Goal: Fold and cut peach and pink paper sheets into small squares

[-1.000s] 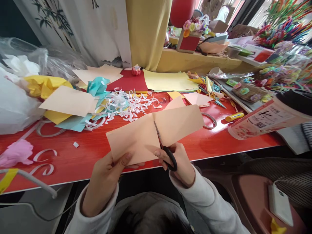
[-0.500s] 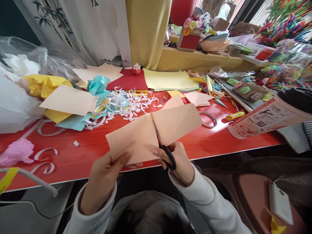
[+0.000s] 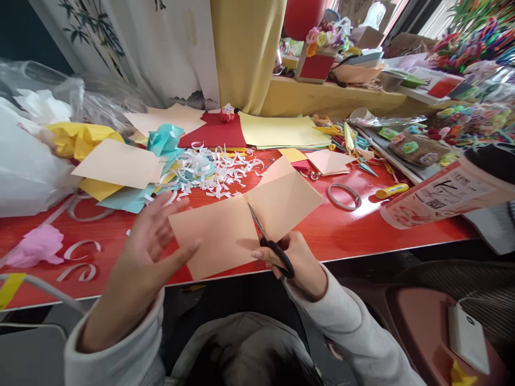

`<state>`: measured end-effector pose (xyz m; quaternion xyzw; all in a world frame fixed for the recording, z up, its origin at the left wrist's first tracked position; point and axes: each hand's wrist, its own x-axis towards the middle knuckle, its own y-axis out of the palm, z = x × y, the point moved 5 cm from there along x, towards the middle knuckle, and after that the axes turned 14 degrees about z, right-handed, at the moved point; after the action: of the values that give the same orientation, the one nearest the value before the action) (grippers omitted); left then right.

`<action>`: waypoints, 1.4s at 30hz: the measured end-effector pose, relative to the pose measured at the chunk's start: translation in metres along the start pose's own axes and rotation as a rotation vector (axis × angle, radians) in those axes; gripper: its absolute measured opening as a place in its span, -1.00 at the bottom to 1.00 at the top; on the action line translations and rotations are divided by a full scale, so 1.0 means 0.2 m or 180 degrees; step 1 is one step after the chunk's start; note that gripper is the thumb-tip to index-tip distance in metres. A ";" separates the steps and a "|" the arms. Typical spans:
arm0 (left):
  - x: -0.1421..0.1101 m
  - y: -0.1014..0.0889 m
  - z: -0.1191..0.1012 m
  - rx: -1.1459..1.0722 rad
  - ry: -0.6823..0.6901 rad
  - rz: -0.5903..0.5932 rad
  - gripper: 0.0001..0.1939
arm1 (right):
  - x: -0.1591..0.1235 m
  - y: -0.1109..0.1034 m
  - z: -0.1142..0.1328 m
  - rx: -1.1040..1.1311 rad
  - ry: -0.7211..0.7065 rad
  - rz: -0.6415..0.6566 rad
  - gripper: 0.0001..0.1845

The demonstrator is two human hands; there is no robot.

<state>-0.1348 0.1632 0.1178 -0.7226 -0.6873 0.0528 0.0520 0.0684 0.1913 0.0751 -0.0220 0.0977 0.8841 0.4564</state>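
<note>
A peach sheet of paper (image 3: 217, 230) with a long cut lies tilted at the table's front edge. Black-handled scissors (image 3: 281, 257) sit in the cut, their blades against the paper. My right hand (image 3: 301, 262) is closed around the scissor handles. Off the sheet's left side, my left hand (image 3: 148, 257) is lifted with its fingers spread and slightly blurred, holding nothing; its thumb overlaps the paper's edge in view. Behind the cut sheet, part of another peach piece shows.
White curled paper shreds (image 3: 209, 171) and coloured paper pile up behind and to the left. A pink drink cup (image 3: 434, 187) leans into view at right, near a ring-shaped band (image 3: 344, 197). Pink crumpled paper (image 3: 38, 245) lies at far left.
My left hand has let go of the sheet and moved left, its fingers opening. The paper's right flap has swung round. My right hand still holds the scissors in the cut.
</note>
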 end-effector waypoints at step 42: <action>0.35 0.18 -0.09 0.0703 0.0111 0.2107 -0.61 | -0.09 -0.10 0.22 -0.1539 0.1125 0.1946 -0.50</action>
<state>-0.0938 0.2305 0.1305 -0.8971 -0.4049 0.1285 0.1216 0.0970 0.1970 0.1183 -0.2496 -0.0337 0.9588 0.1313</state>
